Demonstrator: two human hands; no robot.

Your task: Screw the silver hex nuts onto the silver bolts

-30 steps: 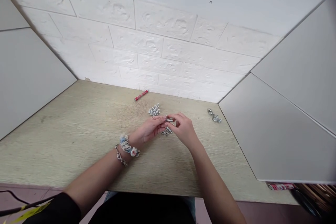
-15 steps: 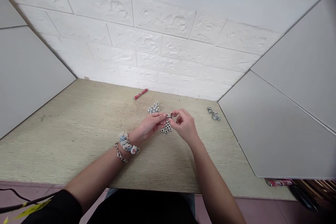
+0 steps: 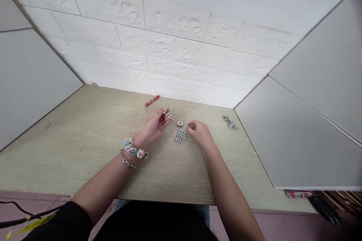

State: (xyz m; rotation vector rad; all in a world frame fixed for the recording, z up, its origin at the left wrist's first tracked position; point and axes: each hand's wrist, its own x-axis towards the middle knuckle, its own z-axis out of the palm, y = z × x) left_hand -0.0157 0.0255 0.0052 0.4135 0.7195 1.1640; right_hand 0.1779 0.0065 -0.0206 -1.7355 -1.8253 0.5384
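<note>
My left hand [image 3: 154, 128] is closed on a silver bolt [image 3: 166, 110], pinched between thumb and fingers. It is over the small group of bolts [image 3: 170, 116], which its fingers partly hide. My right hand [image 3: 200, 133] pinches a small metal washer [image 3: 189, 125] between thumb and forefinger, just above the table. Between the hands lie flat round washers [image 3: 180, 124], seemingly in a stack. Directly in front of them, several hex nuts [image 3: 180, 135] sit close together in rows.
At the right of the table [image 3: 113, 180] lie several bolts with parts fitted on them [image 3: 230, 122]. A red pen-like tube [image 3: 152, 100] rests near the white brick wall [image 3: 161, 67]. Grey panels [image 3: 311, 131] enclose both sides. A red-patterned can [image 3: 299, 194] lies at the lower right.
My hands have moved apart. The left has gone up and left to the bolts, holding a bolt; the right has shifted slightly right with the washer. The stacked washers now show.
</note>
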